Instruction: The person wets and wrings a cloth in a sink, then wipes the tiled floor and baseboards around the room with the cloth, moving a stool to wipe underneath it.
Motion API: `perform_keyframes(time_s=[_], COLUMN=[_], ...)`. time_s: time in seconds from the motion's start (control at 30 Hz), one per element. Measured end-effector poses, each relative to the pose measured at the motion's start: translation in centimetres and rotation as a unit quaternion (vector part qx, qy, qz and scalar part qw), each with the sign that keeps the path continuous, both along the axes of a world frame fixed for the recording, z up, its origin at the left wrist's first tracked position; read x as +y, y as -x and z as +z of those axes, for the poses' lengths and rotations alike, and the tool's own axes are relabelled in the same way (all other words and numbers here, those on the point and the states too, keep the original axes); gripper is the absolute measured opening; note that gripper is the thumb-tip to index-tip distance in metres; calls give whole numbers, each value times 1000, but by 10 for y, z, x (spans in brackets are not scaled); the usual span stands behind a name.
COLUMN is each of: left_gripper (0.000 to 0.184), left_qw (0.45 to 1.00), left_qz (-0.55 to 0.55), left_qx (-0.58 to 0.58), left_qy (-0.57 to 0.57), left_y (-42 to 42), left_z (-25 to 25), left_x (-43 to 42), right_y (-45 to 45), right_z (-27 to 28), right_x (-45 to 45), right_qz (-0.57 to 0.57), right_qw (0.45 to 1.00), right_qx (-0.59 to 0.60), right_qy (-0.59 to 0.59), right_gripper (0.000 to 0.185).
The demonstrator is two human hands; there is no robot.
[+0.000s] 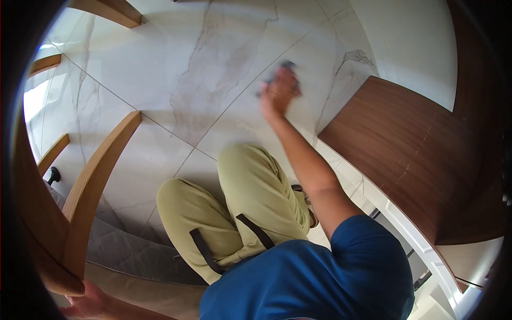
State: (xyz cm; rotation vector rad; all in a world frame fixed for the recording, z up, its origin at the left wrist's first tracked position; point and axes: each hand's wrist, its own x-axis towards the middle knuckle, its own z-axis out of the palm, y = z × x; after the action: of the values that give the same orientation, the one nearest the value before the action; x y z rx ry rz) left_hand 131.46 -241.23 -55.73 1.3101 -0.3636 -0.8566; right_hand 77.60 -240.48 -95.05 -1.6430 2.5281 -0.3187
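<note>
My right hand [281,92] is stretched out over the marble-look tile floor [234,58], fingers closed on a dark grey cloth [288,64] pressed against the tiles. Both hand and cloth are smeared by motion. At the lower left edge, my left hand [88,303] touches the rounded end of a wooden chair part [72,285]. Its fingers are mostly hidden by the wood and the dark rim of the view, so their grip does not show.
Wooden chair legs [104,165] stand on the left. Behind my knees lies a grey quilted cushion or mat [128,245]. A brown wood-topped cabinet [394,149] with a white side is close on my right, and a pale panel [413,42] rises at the upper right.
</note>
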Motion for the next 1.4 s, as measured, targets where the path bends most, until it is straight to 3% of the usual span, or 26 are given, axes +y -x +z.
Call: perform_keyframes(time_s=[0.07,0.13,0.17,0.23,0.3,0.4,0.47,0.6,0.7,0.8,0.87,0.93,0.97,1.03,1.07,1.13,1.2,1.27,1.3,1.33,1.4], left_gripper=[99,83,83,66,66,66,66,67,68,68,69,70,70,70,71,71,72,73,73,73,74], left_qw=[999,983,983,955,948,953,957,970,982,990,994,995,995,994,993,991,988,985,983,981,976], left_qz=[31,88,87,55,51,31,19,8,6,4,6,11,10,15,17,16,12,9,6,0,-11], left_qx=[-28,-150,-150,-279,-305,-294,-281,-238,-182,-123,-85,-52,-36,-11,2,32,58,82,97,112,142], left_qy=[-7,-54,-51,-85,-81,-70,-64,-55,-57,-63,-70,-83,-93,-107,-114,-128,-140,-148,-154,-158,-164], left_y=[19,50,54,57,53,51,49,50,43,45,49,52,55,60,63,72,84,95,103,112,129], left_z=[0,-3,-7,-15,-22,-29,-39,-57,-77,-91,-92,-91,-90,-88,-86,-83,-80,-77,-76,-74,-69], left_x=[-11,-27,-31,-35,-43,-59,-72,-88,-97,-93,-77,-57,-46,-23,-14,4,18,32,36,40,46], right_y=[-70,-127,-148,-152,-120,-39,12,70,74,82,93,101,117,66,37,-17,-55,-89,-91,-85,-78], right_z=[12,34,37,41,46,52,48,53,54,58,83,93,53,128,151,212,262,299,292,293,316], right_x=[-36,-57,-58,-38,-16,40,88,180,208,205,182,163,169,89,55,-12,-50,-51,-50,-45,-30], right_qz=[117,245,304,420,462,386,278,25,-37,-51,-101,-170,-254,-261,-218,-144,-64,31,112,114,-10], right_qw=[993,968,949,898,879,911,938,986,983,980,938,931,904,818,742,613,417,396,342,342,409], right_qx=[-7,-44,-85,-130,-117,-99,-41,-66,-86,-8,-80,-143,-247,-487,-628,-761,-880,-902,-922,-921,-905], right_qy=[5,-16,-7,4,-28,-110,-201,-153,-158,-192,-321,-290,-241,-156,-85,-153,-219,-166,-147,-146,-118], right_gripper=[71,69,67,65,66,66,69,69,70,55,33,22,23,24,26,40,67,88,93,93,89])
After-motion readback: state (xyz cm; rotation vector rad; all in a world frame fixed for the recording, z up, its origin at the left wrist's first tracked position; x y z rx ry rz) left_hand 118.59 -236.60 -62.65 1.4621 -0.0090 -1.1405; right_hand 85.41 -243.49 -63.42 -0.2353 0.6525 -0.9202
